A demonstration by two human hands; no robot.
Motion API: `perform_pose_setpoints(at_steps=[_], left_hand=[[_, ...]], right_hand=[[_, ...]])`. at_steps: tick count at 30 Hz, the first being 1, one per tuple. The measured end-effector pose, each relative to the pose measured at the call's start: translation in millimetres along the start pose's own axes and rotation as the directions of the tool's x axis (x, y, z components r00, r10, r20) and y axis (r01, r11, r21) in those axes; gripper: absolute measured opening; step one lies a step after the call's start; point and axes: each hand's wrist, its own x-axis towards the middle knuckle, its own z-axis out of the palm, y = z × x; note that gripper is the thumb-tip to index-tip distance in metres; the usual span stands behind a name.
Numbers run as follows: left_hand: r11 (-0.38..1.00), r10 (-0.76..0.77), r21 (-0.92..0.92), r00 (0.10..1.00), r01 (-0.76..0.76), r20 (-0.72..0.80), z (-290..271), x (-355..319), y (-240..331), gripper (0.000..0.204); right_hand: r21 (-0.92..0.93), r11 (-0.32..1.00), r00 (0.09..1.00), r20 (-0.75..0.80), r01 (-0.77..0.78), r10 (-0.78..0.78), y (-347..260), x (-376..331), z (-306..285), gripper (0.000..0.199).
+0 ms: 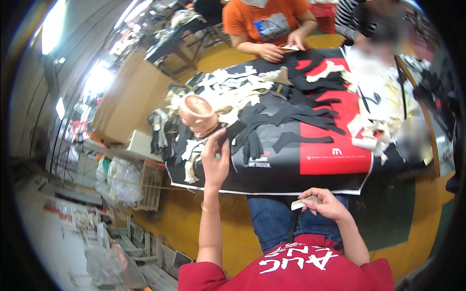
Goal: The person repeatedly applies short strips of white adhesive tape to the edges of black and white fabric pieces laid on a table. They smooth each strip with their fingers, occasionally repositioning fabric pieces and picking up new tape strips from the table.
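My left hand (217, 162) reaches over the near left of the table, its thumb and fingers closed on the edge of a black cloth piece (234, 132). Beside it lie several long black cloth strips (291, 116), some spread in finger-like shapes. Close to my body, above my lap, my right hand (324, 204) pinches a small flat white piece (302, 203); its exact kind is unclear. A narrow dark strip (292, 225) hangs just below that piece. Left of the black cloth stands a pink fan (198, 114), close to my left fingers.
White and cream cloth pieces (233, 80) are heaped across the far left of the black and red table cover (335, 162). Opposite, a person in orange (267, 24) handles a white piece. More cream scraps (371, 128) lie right. A crate (150, 184) stands left, below a large cardboard sheet (128, 97).
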Motion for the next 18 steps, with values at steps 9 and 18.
perform_pose_setpoints(at_steps=[9,18], left_hand=[[0.883,0.195,0.322,0.890,-0.342,0.412,112.2,-20.9,9.3,0.045],[0.950,0.161,0.143,0.824,-0.279,0.543,115.4,-85.4,-0.2,0.066]], right_hand=[[-0.100,0.993,0.925,-0.366,0.067,-0.099,-38.4,-47.9,-10.2,0.017],[-0.661,0.749,0.918,-0.269,0.044,-0.292,-126.1,6.9,-3.2,0.014]])
